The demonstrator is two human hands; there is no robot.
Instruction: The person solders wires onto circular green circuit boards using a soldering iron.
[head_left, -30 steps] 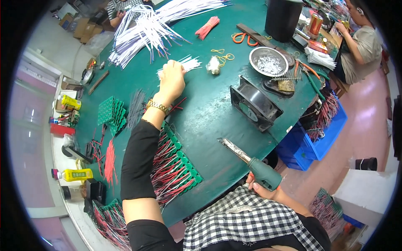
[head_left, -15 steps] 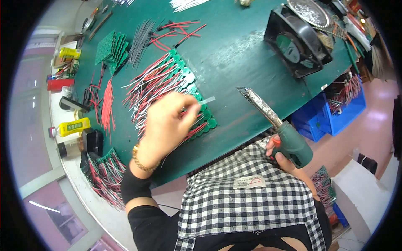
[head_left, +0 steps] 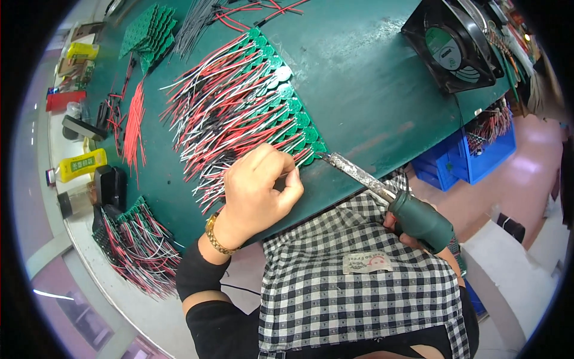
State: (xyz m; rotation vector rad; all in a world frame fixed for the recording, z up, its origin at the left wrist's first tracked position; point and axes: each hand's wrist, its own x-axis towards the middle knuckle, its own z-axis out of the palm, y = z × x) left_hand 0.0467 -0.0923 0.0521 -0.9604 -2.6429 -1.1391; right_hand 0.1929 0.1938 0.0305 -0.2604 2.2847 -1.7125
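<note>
My left hand (head_left: 260, 185) is pinched shut at the near end of a panel of round green circuit boards (head_left: 302, 119). A thin pale wire seems to be between thumb and forefinger; most of it is hidden by the hand. Many red, white and black wires (head_left: 221, 113) fan out leftward from the boards. My right hand (head_left: 408, 239) is wrapped round the dark green handle of a soldering gun (head_left: 421, 221), partly hidden behind it. The gun's silvery barrel points up and left, and its tip sits at the nearest round board, close to my left fingertips.
A black fan (head_left: 448, 48) stands at the far right of the green table (head_left: 365, 90). Stacked green boards (head_left: 146, 33), loose red wires (head_left: 134, 125) and grey wires (head_left: 194, 27) lie at the left. Blue bins (head_left: 472, 155) stand beyond the right edge; more wired boards (head_left: 140, 245) lie lower left.
The soldering gun's tip has come left and down to the nearest board. My left hand has moved down and right, to the panel's near end. The head view has shifted.
</note>
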